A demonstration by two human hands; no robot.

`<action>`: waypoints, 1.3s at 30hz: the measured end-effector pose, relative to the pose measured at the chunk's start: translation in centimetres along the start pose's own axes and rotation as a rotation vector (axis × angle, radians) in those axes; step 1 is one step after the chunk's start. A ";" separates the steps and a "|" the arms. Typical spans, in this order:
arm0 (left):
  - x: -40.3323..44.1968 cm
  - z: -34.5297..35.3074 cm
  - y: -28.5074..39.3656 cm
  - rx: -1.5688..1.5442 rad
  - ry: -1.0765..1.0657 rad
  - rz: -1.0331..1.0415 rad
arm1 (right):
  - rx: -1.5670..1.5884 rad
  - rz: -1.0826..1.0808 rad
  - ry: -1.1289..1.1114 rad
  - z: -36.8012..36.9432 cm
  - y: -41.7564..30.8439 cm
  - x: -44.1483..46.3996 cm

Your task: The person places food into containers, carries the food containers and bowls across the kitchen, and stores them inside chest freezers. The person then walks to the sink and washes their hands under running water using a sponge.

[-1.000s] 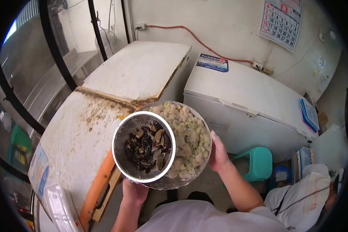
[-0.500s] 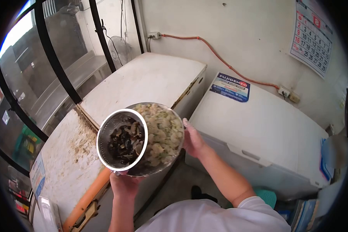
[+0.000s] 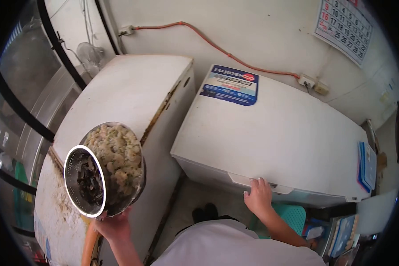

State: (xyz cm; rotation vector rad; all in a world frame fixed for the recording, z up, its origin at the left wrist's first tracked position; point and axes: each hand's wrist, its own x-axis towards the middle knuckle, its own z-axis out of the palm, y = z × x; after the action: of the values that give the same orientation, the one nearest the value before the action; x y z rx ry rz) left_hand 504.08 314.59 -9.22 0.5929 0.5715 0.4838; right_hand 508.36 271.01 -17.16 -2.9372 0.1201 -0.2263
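My left hand [image 3: 114, 227] grips a metal bowl [image 3: 115, 201] and a perforated colander [image 3: 81, 156] together from below, both tilted. Pale, chunky food with green bits [image 3: 115, 150] fills much of the bowl. Dark, wet-looking pieces [image 3: 89, 179] lie in the colander, which overlaps the bowl's left side. At the front edge of a white chest freezer [image 3: 279, 137], my right hand [image 3: 259, 197] has its fingers curled at the lid handle [image 3: 241, 178]. The lid is down.
A second white chest freezer [image 3: 124, 84] with rusty edges stands to the left, beside a stained white surface [image 3: 57, 195]. A teal plastic stool [image 3: 290, 217] sits below the right freezer. An orange cable [image 3: 208, 43] runs along the wall under a calendar [image 3: 346, 31].
My right hand has let go of the bowl and moved right to the freezer handle. The bowl and colander have shifted left in my left hand, and the view has turned right.
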 end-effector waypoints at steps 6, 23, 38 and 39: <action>0.1 1.1 0.3 0.034 -0.017 0.006 | -0.068 -0.126 0.151 2.4 2.8 -0.6; 0.5 1.2 -0.3 0.000 -0.048 0.002 | -0.224 -0.291 0.636 -19.1 1.7 7.8; 1.2 -0.1 -0.1 -0.044 -0.092 -0.020 | -0.462 -0.046 0.895 -31.5 2.2 20.9; 1.5 -0.4 -0.2 -0.028 -0.104 -0.015 | -0.456 -0.043 0.915 -31.2 2.4 20.9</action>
State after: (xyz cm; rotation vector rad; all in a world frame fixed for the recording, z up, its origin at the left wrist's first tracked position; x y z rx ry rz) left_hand 504.97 315.42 -10.12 0.5834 0.4694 0.4433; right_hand 523.82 260.88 15.61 -2.9741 0.2581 -1.7214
